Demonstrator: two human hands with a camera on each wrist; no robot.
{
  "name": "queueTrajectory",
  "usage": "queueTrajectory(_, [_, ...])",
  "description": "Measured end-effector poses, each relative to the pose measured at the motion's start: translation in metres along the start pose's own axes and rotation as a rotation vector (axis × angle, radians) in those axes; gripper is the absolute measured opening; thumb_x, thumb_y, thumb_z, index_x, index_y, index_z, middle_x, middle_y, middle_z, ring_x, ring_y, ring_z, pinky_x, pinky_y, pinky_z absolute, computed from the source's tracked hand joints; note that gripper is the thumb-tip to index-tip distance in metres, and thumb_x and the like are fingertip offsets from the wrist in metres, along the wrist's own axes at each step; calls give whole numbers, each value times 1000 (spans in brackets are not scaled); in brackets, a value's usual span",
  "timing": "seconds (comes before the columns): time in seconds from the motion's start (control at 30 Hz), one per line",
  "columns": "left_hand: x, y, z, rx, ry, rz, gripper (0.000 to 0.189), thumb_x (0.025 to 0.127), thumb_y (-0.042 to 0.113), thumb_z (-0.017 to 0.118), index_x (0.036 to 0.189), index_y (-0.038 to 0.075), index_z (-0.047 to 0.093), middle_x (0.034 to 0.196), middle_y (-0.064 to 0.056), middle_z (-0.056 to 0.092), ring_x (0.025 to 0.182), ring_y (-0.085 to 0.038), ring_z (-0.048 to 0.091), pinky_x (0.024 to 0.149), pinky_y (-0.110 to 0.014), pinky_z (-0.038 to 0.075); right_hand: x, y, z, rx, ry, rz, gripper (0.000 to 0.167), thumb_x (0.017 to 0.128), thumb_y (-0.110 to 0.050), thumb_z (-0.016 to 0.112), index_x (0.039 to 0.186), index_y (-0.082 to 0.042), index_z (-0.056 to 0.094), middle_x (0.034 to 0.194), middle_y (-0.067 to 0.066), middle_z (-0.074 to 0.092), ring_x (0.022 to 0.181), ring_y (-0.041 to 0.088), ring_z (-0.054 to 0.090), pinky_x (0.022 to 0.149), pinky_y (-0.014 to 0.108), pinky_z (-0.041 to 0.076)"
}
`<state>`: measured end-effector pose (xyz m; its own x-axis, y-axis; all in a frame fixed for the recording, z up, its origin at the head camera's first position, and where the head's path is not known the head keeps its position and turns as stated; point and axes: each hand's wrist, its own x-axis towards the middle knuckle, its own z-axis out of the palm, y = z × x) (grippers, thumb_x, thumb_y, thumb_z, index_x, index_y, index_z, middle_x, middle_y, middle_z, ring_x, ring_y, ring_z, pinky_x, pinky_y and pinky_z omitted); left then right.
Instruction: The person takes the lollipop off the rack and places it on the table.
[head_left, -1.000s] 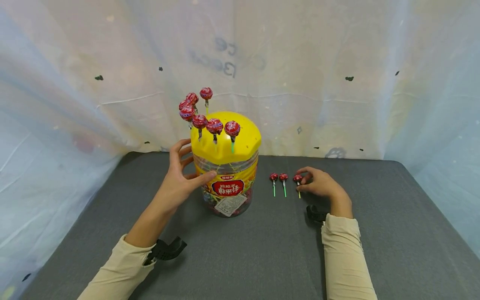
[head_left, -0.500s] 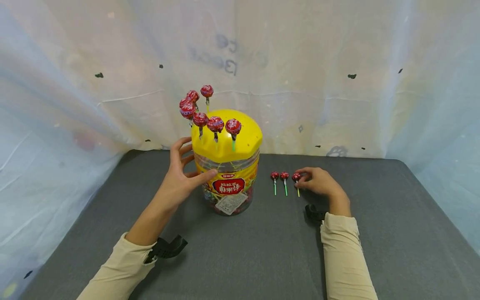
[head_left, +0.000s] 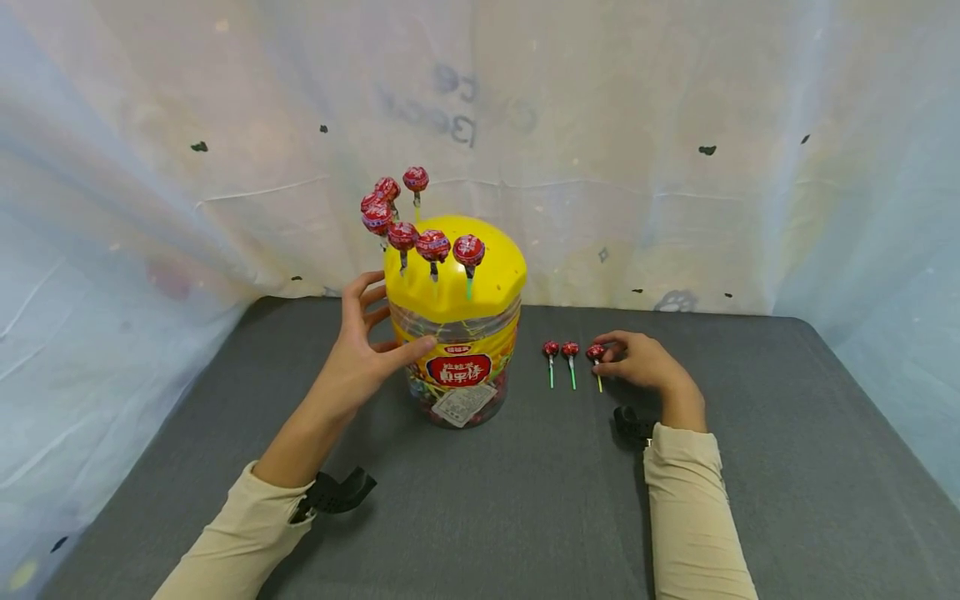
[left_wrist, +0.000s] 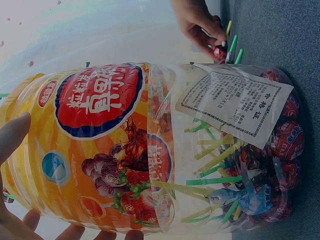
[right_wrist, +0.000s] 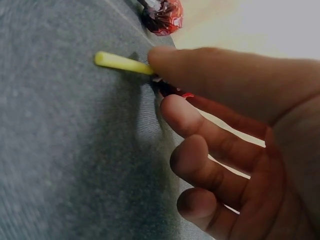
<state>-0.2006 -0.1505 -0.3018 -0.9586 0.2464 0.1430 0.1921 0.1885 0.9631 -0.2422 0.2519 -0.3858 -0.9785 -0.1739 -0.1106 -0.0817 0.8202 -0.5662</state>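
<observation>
A large clear plastic candy jar [head_left: 459,367] with a yellow lid [head_left: 495,258] stands left of centre. My left hand [head_left: 356,358] grips its left side, thumb across the front and fingers round the back. Several red-wrapped lollipops [head_left: 432,246] stick up from the lid along its left and front edge. To the right, my right hand [head_left: 637,362] pinches a lollipop [head_left: 596,352] near its head. The right wrist view shows its yellow stick [right_wrist: 122,63] poking past the thumb, close to the tabletop; the wrapped head is mostly hidden.
Two green-stick lollipops, one on the left [head_left: 551,348] and one on the right [head_left: 571,350], lie side by side between the jar and my right hand. The grey table [head_left: 495,517] ends at a pale plastic curtain [head_left: 585,100]. More wrapped candies [left_wrist: 287,140] lie inside the jar.
The lollipop at my right hand has shifted slightly left, then slightly back right. My left hand keeps its grip on the jar. The head view has shifted a little.
</observation>
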Motion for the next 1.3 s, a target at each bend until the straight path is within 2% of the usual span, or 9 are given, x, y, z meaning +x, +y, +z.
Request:
queueTrajectory(0.23, [3,0,-4,-2,-16,12,90,90,25,75,150,35,8,158,-3,16,143,-27,26,112,-58,38,-5,-6,-4,-5,10,9,54,89,-20,74,136,-1,56,101,11,67,81,17,58,73,30,45])
queueTrajectory(0.37, [4,-1,-5,0,-21,12,91,90,25,75,150,35,8,158,-4,16,143,-27,26,111,-58,38,-11,-19,-12,-1,62,-7,52,92,-20,71,139,-6,54,105,11,65,88,21,63,69,31,47])
queueTrajectory(0.5, [5,-2,-7,3,-24,19,91,89,24,75,150,34,8,158,-4,17,142,-28,28,110,-58,39,-17,-45,-21,37,140,-97,48,93,-22,71,138,-14,56,106,7,65,90,23,65,68,32,49])
queueTrajectory(0.63, [6,-3,-8,9,-27,20,92,89,25,76,150,34,8,158,-4,17,143,-28,28,110,-58,40,-26,-80,-27,87,179,-232,48,93,-26,72,138,-21,56,108,7,66,86,20,63,70,33,52])
queueTrajectory(0.77, [7,-4,-8,11,-36,19,92,89,25,76,150,34,8,159,-5,16,143,-28,28,109,-58,41,-37,-111,-31,103,214,-326,52,92,-27,72,141,-23,53,114,5,66,87,17,61,71,31,51])
queueTrajectory(0.97, [8,-4,-9,19,-46,26,93,88,25,77,150,31,8,157,-5,17,142,-28,29,107,-57,43,-56,-141,-34,92,273,-403,57,90,-23,75,142,-26,52,121,0,66,86,11,62,71,27,51])
queueTrajectory(1.13, [8,-3,-11,40,-40,27,95,86,26,79,150,30,9,155,-7,20,137,-28,34,104,-54,45,-66,-156,-36,87,271,-439,59,89,-22,76,142,-27,52,124,-3,66,86,6,65,75,30,51])
queueTrajectory(1.3, [11,-2,-17,65,-34,9,93,88,30,77,151,31,10,151,-9,24,135,-30,37,107,-54,37,-73,-168,-35,70,283,-456,59,89,-22,76,142,-27,52,129,-3,65,87,4,64,76,28,50])
